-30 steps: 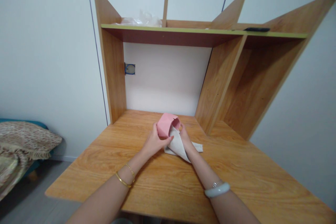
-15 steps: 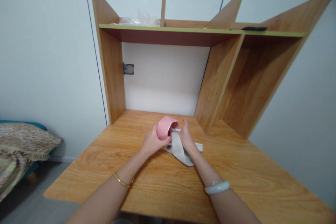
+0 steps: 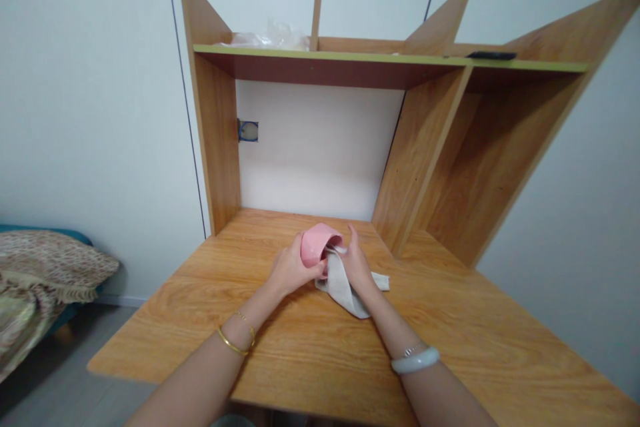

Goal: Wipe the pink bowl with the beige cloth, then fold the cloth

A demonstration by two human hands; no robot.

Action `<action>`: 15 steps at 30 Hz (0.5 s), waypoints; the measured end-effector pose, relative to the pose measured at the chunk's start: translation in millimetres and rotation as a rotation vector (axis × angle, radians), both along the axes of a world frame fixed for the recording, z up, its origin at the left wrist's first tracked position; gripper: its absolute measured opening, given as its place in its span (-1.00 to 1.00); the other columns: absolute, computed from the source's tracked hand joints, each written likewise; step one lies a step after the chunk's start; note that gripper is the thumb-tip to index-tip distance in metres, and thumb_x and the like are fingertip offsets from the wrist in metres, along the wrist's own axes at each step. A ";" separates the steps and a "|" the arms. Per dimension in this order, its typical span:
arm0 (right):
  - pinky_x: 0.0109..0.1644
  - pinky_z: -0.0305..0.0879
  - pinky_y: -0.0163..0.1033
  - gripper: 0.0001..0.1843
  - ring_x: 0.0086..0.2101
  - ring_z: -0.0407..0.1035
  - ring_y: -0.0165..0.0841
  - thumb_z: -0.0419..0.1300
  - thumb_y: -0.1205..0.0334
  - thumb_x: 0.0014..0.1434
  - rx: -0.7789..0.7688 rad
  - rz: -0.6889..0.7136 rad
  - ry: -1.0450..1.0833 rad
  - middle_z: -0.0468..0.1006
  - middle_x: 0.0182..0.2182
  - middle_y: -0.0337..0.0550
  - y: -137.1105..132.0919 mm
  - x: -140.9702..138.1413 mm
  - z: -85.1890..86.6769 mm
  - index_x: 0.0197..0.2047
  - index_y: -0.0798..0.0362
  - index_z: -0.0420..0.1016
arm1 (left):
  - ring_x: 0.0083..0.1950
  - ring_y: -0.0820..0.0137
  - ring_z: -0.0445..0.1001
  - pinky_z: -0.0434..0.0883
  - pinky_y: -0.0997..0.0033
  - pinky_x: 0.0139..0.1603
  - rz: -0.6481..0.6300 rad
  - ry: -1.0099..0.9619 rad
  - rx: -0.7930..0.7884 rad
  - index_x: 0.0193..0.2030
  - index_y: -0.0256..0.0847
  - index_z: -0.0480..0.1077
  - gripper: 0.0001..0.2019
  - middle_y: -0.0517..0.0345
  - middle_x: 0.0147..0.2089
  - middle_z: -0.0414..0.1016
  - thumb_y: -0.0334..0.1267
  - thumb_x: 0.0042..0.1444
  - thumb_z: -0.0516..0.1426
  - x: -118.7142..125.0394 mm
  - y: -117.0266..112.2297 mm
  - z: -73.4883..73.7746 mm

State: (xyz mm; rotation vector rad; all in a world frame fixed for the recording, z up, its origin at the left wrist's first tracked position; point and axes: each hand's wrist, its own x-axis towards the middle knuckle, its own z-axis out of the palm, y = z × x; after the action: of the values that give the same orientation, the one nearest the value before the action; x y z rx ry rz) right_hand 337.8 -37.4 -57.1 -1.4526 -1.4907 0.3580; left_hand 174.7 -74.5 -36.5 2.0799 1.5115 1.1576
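Observation:
A pink cup is tipped on its side above the wooden desk, its mouth turned to the right. My left hand is closed round the cup's body. My right hand grips a beige cloth and pushes part of it into the cup's mouth. The rest of the cloth trails down onto the desk under my right wrist. Both hands meet at the middle of the desk, near its back.
The desk has a hutch with an upper shelf; clear plastic lies on it at the left and a dark flat object at the right. A wall socket shows in the back panel. A bed with a patterned blanket stands at the far left.
The cup has tilted lower and my right hand has worked the cloth further into its mouth. Both hands stay in the same spot.

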 end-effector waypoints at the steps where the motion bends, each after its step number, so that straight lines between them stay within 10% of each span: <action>1: -0.32 0.28 -0.21 -0.10 -0.39 0.43 -0.21 0.18 0.13 -0.07 0.007 0.006 0.042 0.55 -0.37 -0.05 0.8 0.4 -0.1 0.28 0.18 -0.10 | -0.16 0.21 0.46 0.38 0.26 -0.15 -0.022 -0.047 -0.004 0.08 -0.24 0.23 -0.38 0.01 -0.15 0.49 -0.01 -0.12 0.19 0.2 0.9 -1.1; 9: -0.10 0.31 -0.11 -0.17 -0.15 0.40 -0.15 0.22 0.07 -0.14 0.086 0.085 0.331 0.49 -0.13 0.04 11.8 -0.4 -8.8 0.18 0.12 0.06 | 0.12 0.19 0.32 0.29 0.24 0.10 -0.245 -0.511 -0.077 0.29 -0.28 -0.09 -0.09 -0.16 0.18 0.25 -0.03 -0.13 0.25 2.0 12.4 -11.3; 15: -0.30 0.40 -0.14 -0.34 -0.34 0.45 -0.24 0.16 -0.07 -0.06 0.060 0.200 0.580 0.53 -0.30 -0.17 16.8 -10.6 -16.1 0.08 0.01 0.17 | 0.10 0.21 0.33 0.31 0.20 0.09 -0.386 -0.627 -0.075 0.27 -0.22 -0.10 -0.06 -0.18 0.18 0.22 -0.11 -0.21 0.31 11.4 10.0 -17.2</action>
State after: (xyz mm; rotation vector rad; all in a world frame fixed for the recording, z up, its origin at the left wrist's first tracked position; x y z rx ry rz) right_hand 327.2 -20.5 -73.2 -1.0305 -1.1560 0.7767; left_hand 186.1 -64.5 -53.7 1.6300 0.8085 1.3851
